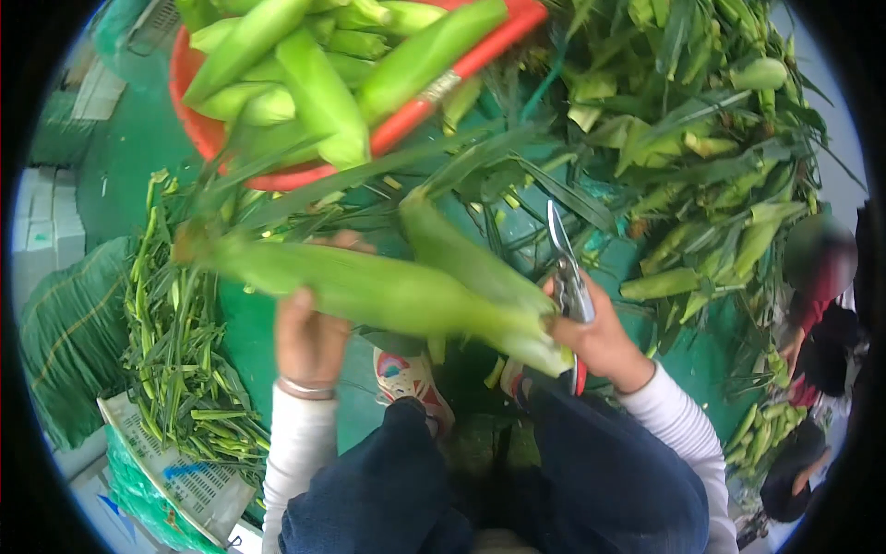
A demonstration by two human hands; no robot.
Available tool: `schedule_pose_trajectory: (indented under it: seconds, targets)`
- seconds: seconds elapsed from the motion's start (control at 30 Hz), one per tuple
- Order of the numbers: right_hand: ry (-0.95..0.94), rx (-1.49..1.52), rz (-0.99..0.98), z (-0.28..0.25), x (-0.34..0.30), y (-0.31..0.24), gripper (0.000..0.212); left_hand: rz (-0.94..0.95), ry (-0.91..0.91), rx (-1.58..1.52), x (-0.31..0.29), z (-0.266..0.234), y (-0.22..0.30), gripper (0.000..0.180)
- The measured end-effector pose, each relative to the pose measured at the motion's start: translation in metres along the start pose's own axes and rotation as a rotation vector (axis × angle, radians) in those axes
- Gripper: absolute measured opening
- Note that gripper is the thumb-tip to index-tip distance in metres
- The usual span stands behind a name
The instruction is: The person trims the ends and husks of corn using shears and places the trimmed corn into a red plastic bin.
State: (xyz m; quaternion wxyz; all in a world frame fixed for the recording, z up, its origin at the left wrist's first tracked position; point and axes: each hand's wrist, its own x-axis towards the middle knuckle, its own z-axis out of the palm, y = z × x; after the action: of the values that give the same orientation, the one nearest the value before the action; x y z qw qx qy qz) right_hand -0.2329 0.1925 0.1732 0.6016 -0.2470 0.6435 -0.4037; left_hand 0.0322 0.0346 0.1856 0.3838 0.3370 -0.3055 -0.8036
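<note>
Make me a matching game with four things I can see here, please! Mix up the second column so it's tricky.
Things:
1. Pruning shears
2. Big basin
3. Bulging sack
4. Bracelet

Places and looks:
A. Around the left wrist
B. Red and piled with green corn
C. Held in the right hand
D. Dark green, over at the left side

Right pairs: 1-C, 2-B, 3-D, 4-A

Both forearms (pixel 300 443) reach forward, the left fingers (pixel 297 311) cupped, the right fingers (pixel 565 330) curled.
</note>
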Motion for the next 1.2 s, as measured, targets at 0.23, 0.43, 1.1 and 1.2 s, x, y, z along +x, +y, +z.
schedule_pose_trajectory:
  seconds: [0.23, 0.43, 1.1, 1.2]
  targets:
    - [-0.375, -0.451, -0.056, 0.022, 0.006, -0.014, 0.069, 0.196, 0.296, -0.046, -0.017, -0.046, 0.020, 0.039]
    - [-0.367, -0.301, -0.061, 0.068, 0.041, -0.018, 0.069, 0.155, 0.355, -0.085, -0.027, -0.038, 0.003, 0.038]
    - [-0.342, -0.360, 0.015, 0.077, 0.050, -0.015, 0.064, -0.051, 0.433, -0.185, -0.032, -0.057, -0.013, 0.039]
    - [-0.325, -0.377, -0.245, 0.074, 0.048, -0.004, 0.065, -0.029, 0.465, -0.228, -0.031, -0.058, -0.009, 0.039]
